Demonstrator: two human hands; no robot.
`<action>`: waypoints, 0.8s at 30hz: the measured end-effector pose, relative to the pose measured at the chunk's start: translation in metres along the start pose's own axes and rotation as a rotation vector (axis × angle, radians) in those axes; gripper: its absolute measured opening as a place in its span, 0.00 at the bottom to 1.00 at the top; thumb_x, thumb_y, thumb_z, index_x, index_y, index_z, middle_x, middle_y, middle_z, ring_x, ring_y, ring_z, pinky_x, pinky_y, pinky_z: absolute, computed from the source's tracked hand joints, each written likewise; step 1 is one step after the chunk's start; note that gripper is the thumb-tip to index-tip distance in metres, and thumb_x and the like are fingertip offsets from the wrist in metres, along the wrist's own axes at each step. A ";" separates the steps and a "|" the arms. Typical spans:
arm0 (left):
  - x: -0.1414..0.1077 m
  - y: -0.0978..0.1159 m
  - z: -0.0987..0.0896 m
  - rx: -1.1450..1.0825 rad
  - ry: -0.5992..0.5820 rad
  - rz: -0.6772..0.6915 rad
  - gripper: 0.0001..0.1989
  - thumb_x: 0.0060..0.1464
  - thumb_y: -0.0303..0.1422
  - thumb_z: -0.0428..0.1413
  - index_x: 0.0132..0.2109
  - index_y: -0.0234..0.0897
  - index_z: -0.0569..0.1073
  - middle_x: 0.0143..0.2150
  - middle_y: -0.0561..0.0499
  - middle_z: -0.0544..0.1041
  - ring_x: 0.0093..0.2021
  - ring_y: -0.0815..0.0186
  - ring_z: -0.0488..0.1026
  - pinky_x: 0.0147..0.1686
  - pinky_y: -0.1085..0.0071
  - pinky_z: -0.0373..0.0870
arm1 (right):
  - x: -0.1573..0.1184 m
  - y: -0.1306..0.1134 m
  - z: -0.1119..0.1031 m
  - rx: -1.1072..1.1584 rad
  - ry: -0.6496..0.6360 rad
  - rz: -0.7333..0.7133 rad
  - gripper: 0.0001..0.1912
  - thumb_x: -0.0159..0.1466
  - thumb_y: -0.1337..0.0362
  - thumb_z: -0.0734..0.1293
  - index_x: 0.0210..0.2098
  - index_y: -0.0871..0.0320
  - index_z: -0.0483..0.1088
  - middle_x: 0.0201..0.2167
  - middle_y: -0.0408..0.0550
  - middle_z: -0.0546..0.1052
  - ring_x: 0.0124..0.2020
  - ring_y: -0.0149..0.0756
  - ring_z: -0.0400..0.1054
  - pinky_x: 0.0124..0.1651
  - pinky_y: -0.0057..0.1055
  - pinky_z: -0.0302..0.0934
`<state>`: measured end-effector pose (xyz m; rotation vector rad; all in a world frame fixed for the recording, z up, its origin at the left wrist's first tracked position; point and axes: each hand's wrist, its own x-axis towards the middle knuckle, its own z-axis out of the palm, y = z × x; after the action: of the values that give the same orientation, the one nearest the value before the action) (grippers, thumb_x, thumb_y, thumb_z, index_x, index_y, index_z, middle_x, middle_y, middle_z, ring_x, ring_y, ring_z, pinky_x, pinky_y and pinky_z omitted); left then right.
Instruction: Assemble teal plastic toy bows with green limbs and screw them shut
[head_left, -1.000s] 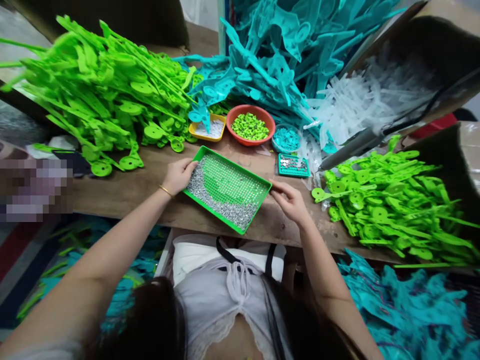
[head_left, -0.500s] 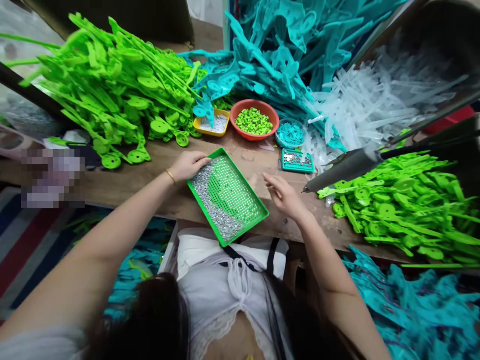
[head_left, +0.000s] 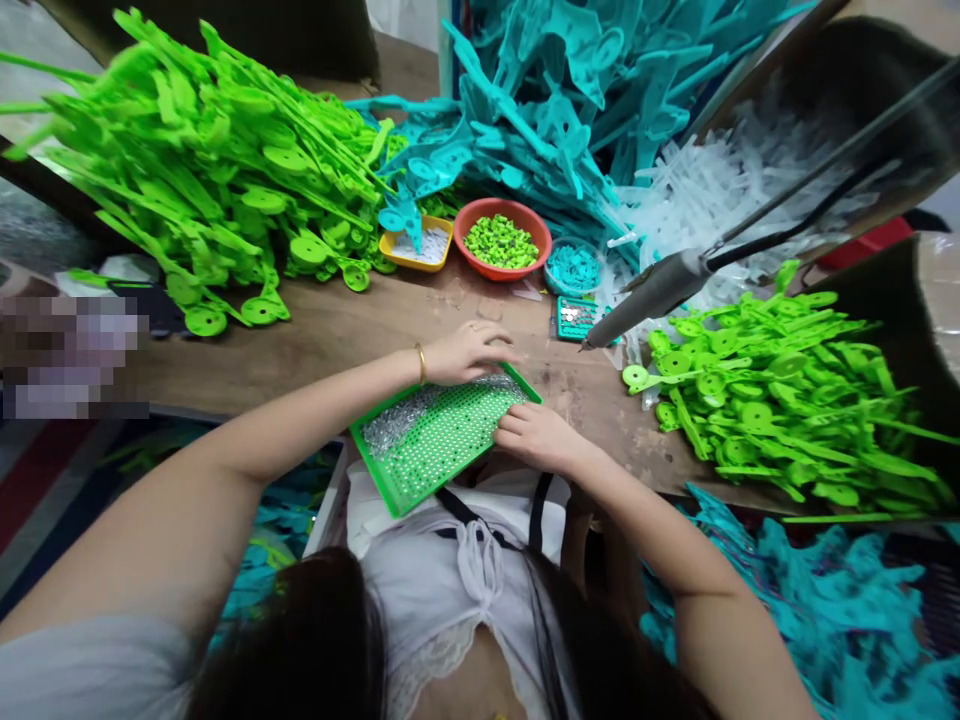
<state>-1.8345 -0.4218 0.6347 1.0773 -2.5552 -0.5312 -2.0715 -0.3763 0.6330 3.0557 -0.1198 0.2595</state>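
Note:
A green perforated tray (head_left: 431, 455) lies tilted at the front edge of the bench, close to my body. Small silvery metal pieces (head_left: 394, 425), too small to name, are heaped along its left and far side; the rest shows rows of holes. My left hand (head_left: 474, 352) reaches across the tray's far edge, fingers stretched out to the right and apart, the thumb hidden. At the tray's right edge, my right hand (head_left: 534, 438) has its fingers curled over the rim.
Behind the tray stand a yellow dish (head_left: 431, 245), a red bowl of green parts (head_left: 502, 240) and a tub of teal parts (head_left: 572, 268). A hanging electric screwdriver (head_left: 649, 295) points down at right. Green pieces (head_left: 225, 180) pile up left; teal pieces (head_left: 570, 110) behind.
My left hand has moved from the tray's left corner to its far edge. My right hand has come onto the right rim. The tray has turned, and its metal pieces have shifted.

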 end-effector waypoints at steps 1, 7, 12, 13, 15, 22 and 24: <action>-0.004 0.002 -0.001 0.023 -0.010 0.060 0.16 0.60 0.39 0.54 0.54 0.50 0.76 0.63 0.45 0.68 0.63 0.53 0.62 0.62 0.50 0.53 | -0.004 -0.004 0.004 0.000 0.006 0.042 0.10 0.70 0.63 0.60 0.34 0.57 0.70 0.29 0.45 0.73 0.34 0.35 0.61 0.35 0.32 0.52; -0.054 -0.015 -0.035 0.041 0.328 -0.185 0.15 0.61 0.42 0.53 0.50 0.44 0.77 0.62 0.44 0.70 0.62 0.54 0.64 0.62 0.49 0.57 | -0.008 0.002 0.027 -0.024 0.052 0.289 0.12 0.70 0.62 0.61 0.31 0.58 0.70 0.28 0.47 0.72 0.33 0.36 0.60 0.36 0.32 0.51; -0.141 -0.034 -0.057 0.085 0.997 -0.579 0.12 0.61 0.37 0.52 0.41 0.36 0.77 0.46 0.45 0.78 0.50 0.61 0.73 0.55 0.61 0.68 | 0.008 0.036 0.040 -0.059 0.101 0.410 0.12 0.70 0.63 0.61 0.31 0.59 0.71 0.30 0.49 0.73 0.34 0.38 0.62 0.36 0.32 0.53; -0.164 -0.039 -0.057 0.118 1.090 -0.655 0.10 0.61 0.36 0.53 0.40 0.35 0.76 0.44 0.46 0.78 0.49 0.62 0.74 0.54 0.62 0.68 | 0.012 0.043 0.042 -0.064 0.116 0.409 0.12 0.70 0.63 0.60 0.32 0.59 0.71 0.30 0.50 0.73 0.34 0.38 0.62 0.36 0.32 0.53; -0.212 -0.052 -0.062 0.185 1.270 -0.866 0.07 0.59 0.31 0.54 0.40 0.33 0.74 0.42 0.47 0.77 0.46 0.63 0.73 0.51 0.64 0.68 | 0.019 0.054 0.046 -0.071 0.141 0.405 0.11 0.70 0.63 0.61 0.33 0.59 0.71 0.30 0.50 0.73 0.34 0.39 0.63 0.37 0.32 0.55; -0.367 -0.123 -0.145 0.382 1.669 -1.373 0.23 0.44 0.23 0.65 0.43 0.28 0.60 0.47 0.47 0.68 0.48 0.66 0.63 0.55 0.57 0.62 | 0.028 0.080 0.057 -0.156 0.116 0.518 0.14 0.69 0.58 0.60 0.35 0.60 0.72 0.32 0.52 0.74 0.35 0.43 0.66 0.39 0.37 0.62; -0.385 -0.143 -0.168 0.404 1.595 -1.314 0.28 0.39 0.26 0.69 0.40 0.31 0.58 0.45 0.49 0.68 0.49 0.67 0.62 0.56 0.56 0.61 | 0.029 0.081 0.058 -0.101 0.121 0.520 0.17 0.69 0.54 0.60 0.39 0.61 0.73 0.34 0.53 0.74 0.36 0.44 0.68 0.40 0.38 0.65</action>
<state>-1.4194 -0.2686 0.6628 1.9797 -0.3986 0.5285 -2.0397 -0.4630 0.5866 2.8414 -0.8907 0.4468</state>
